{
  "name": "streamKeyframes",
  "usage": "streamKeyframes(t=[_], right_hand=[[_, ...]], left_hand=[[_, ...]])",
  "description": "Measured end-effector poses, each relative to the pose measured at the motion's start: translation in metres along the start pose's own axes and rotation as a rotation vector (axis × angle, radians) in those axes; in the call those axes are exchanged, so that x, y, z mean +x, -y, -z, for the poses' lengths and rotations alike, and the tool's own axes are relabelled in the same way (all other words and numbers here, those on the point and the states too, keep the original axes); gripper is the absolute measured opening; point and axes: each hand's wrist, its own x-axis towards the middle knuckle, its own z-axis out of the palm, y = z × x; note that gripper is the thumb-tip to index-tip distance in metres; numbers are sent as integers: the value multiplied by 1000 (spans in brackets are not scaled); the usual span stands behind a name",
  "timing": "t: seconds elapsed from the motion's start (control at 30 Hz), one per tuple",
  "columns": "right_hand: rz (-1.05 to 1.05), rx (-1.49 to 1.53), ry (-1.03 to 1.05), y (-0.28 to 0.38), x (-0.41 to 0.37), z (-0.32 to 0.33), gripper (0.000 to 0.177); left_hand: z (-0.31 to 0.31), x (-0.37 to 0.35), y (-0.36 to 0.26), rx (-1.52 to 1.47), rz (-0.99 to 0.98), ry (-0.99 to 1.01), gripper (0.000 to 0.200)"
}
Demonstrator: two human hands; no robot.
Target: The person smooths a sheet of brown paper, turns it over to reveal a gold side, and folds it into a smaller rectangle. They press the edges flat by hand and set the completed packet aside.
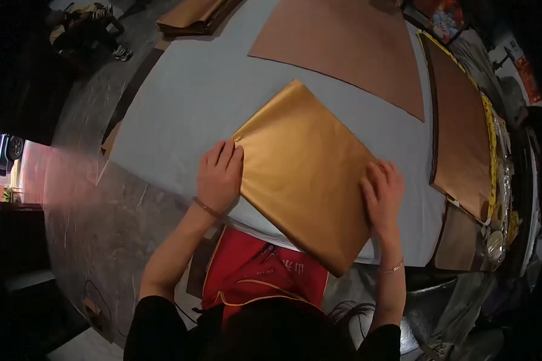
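A gold folded sheet [307, 174] lies at an angle on the pale grey cloth of the table [168, 108], its lower corner jutting over the near edge. My left hand [221, 174] rests at the sheet's left edge, fingers bent and pressed together over it; whether it pinches the edge is hard to tell. At the right edge, my right hand [383, 195] has curled fingers on the sheet, with the thumb hidden. The sheet shows slight creases near my left hand.
A large brown sheet [349, 51] lies beyond the gold one. Stacked brown sheets [202, 15] sit at the far left. More brown material [461, 126] with yellow edging is at the right. A person's leg and shoe [121, 53] show at the upper left.
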Motion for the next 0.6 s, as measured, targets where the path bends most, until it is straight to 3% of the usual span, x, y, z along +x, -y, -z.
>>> streamKeyframes(t=[0.13,0.23,0.27,0.33,0.37,0.43,0.5,0.53,0.6], right_hand=[[259,-17,368,80,19,-9,66],[346,-13,461,103,24,-22,74],[347,-9,454,100,20,-33,75],[349,-4,442,100,20,-35,76],[342,5,433,100,19,-35,77],[355,-2,430,100,18,-37,78],[345,-5,458,99,19,-38,79],[356,-12,460,99,19,-37,79],[341,11,451,101,21,-35,79]], left_hand=[[4,3,-2,22,1,-4,29],[7,7,-3,34,-2,-7,27],[9,9,-3,37,8,-11,27],[21,22,-6,-38,86,231,27],[16,36,-10,-67,53,174,29],[5,70,-23,-293,42,304,37],[-41,96,-41,-415,-83,137,53],[-56,106,-47,-416,-75,128,53],[-79,122,-54,-255,0,306,66]])
